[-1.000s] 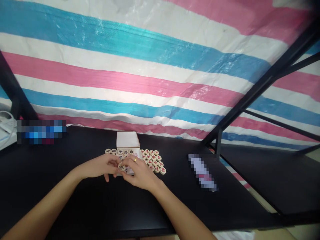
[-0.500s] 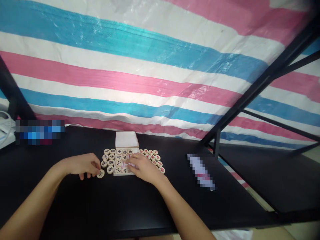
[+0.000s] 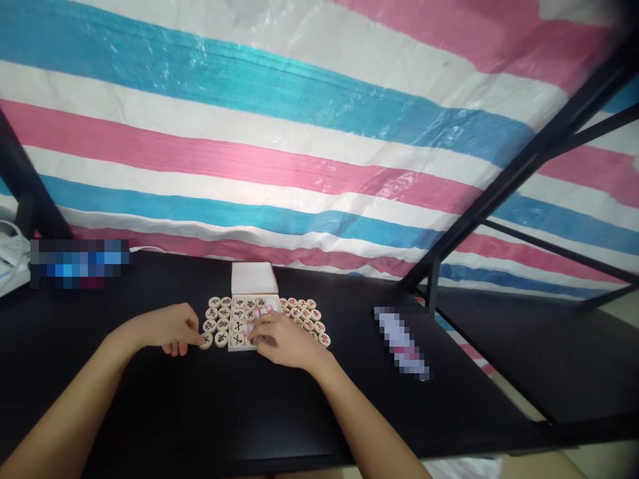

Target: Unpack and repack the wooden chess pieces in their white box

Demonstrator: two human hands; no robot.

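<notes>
My left hand [image 3: 174,330] has its fingertips on a round piece [image 3: 206,340] at the front left corner of two columns of black-marked pieces [image 3: 210,313]. Just right of them is a white box [image 3: 243,347] with its lid [image 3: 253,278] open at the back, and more black-marked pieces lie inside. Over the box's right part is my right hand [image 3: 279,339], fingers curled down near the front pieces; its fingertips are partly hidden. Red-marked pieces [image 3: 311,316] lie in rows right of the box, some covered by that hand.
A black table [image 3: 214,406] carries everything. Blurred items lie at the far left [image 3: 80,263] and right [image 3: 402,342]. Dark metal bars [image 3: 479,213] rise at the right, and a striped sheet [image 3: 249,166] hangs behind.
My left hand has pushed the front left piece slightly right and back, in line with its column. My right hand's fingers have shifted a little towards the front of the box.
</notes>
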